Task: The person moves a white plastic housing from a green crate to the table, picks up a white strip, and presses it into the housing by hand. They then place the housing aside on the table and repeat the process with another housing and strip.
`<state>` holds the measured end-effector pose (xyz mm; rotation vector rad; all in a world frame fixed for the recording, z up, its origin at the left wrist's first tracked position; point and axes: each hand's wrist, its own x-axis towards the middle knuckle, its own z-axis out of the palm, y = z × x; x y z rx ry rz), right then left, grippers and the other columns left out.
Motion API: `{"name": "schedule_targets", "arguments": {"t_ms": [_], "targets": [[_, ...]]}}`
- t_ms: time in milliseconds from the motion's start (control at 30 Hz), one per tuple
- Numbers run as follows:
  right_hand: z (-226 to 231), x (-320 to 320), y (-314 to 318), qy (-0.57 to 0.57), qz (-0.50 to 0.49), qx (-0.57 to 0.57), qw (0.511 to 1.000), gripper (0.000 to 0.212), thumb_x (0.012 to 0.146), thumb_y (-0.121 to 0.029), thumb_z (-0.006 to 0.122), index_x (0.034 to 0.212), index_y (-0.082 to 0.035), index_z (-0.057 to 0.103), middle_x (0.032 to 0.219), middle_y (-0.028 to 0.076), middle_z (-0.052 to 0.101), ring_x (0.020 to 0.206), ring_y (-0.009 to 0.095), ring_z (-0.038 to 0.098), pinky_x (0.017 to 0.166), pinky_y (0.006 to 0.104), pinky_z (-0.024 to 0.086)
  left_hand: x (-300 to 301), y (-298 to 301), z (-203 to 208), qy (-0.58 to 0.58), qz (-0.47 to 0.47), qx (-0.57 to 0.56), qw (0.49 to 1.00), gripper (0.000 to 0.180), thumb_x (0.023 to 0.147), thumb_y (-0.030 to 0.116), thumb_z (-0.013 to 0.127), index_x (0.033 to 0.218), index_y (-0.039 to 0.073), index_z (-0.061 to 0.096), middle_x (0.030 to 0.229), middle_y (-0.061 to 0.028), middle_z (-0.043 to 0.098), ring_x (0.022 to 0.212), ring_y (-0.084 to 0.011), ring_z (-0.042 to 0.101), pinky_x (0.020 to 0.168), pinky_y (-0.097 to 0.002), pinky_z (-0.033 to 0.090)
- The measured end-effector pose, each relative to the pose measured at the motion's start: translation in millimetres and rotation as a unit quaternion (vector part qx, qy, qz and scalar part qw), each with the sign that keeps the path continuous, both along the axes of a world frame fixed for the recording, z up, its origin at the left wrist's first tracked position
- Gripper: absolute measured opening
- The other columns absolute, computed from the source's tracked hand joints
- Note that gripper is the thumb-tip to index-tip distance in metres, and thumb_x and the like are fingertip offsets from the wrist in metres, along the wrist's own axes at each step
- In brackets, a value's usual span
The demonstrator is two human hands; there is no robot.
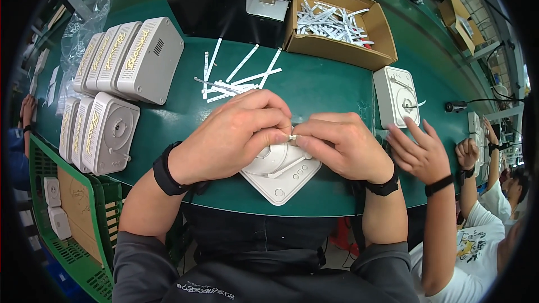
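Note:
A white square plastic housing (279, 175) lies on the green table (314, 87) right in front of me, with a round raised part and small holes on its face. My left hand (233, 134) and my right hand (339, 146) meet just above it. Between their fingertips they pinch a small white strip piece (292, 137). Both wrists wear black bands. A thin white strip rests across the housing under my hands.
Loose white strips (233, 78) lie just beyond my hands. A cardboard box (337, 22) of strips stands behind. Rows of white housings (126, 59) stand left, another housing (396, 95) right. A neighbour's hand (418, 154) reaches in at right. A green crate (67, 213) sits lower left.

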<state>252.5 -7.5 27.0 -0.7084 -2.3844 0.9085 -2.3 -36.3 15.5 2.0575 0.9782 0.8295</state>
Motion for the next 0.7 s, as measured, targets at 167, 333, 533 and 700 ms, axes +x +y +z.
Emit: {"name": "schedule_targets", "arguments": {"t_ms": [167, 333, 533, 700], "targets": [[1.1, 3.2, 2.3, -0.007, 0.025, -0.016, 1.0, 0.014, 0.097, -0.006, 0.075, 0.109, 0.001, 0.078, 0.083, 0.011, 0.068, 0.07, 0.026, 0.065, 0.063, 0.037, 0.05, -0.1, 0.8, -2.1, 0.0, -0.01, 0.013, 1.0, 0.01, 0.099, 0.012, 0.072, 0.101, 0.002, 0.073, 0.115, -0.0086, 0.068, 0.109, -0.0296, 0.066, 0.095, -0.0404, 0.054], [2.1, -0.9, 1.3, -0.015, 0.01, -0.008, 1.0, 0.012, 0.097, -0.006, 0.076, 0.107, 0.001, 0.077, 0.083, 0.01, 0.067, 0.071, 0.026, 0.065, 0.063, 0.0369, 0.05, -1.3, 1.0, -2.7, -0.007, -0.012, -0.003, 1.0, 0.006, 0.097, 0.007, 0.073, 0.1, 0.002, 0.073, 0.118, -0.0082, 0.067, 0.109, -0.0267, 0.067, 0.094, -0.0369, 0.054], [0.9, -3.4, -0.6, -0.004, -0.011, -0.022, 1.0, 0.009, 0.097, -0.006, 0.076, 0.104, 0.001, 0.077, 0.083, 0.009, 0.066, 0.071, 0.025, 0.064, 0.063, 0.0365, 0.049, -1.6, 1.3, -1.6, -0.021, -0.006, -0.029, 0.999, 0.005, 0.097, 0.007, 0.073, 0.1, 0.002, 0.073, 0.118, -0.008, 0.067, 0.108, -0.0264, 0.067, 0.094, -0.0368, 0.054], [2.4, -1.7, 1.0, -0.013, 0.016, -0.067, 0.998, 0.008, 0.096, -0.005, 0.075, 0.102, 0.0, 0.077, 0.082, 0.009, 0.066, 0.07, 0.024, 0.062, 0.062, 0.0362, 0.048, -2.8, 1.8, -2.7, -0.021, -0.016, -0.013, 1.0, 0.005, 0.097, 0.006, 0.073, 0.1, 0.002, 0.073, 0.116, -0.0084, 0.068, 0.107, -0.0264, 0.067, 0.094, -0.0367, 0.054]]}}
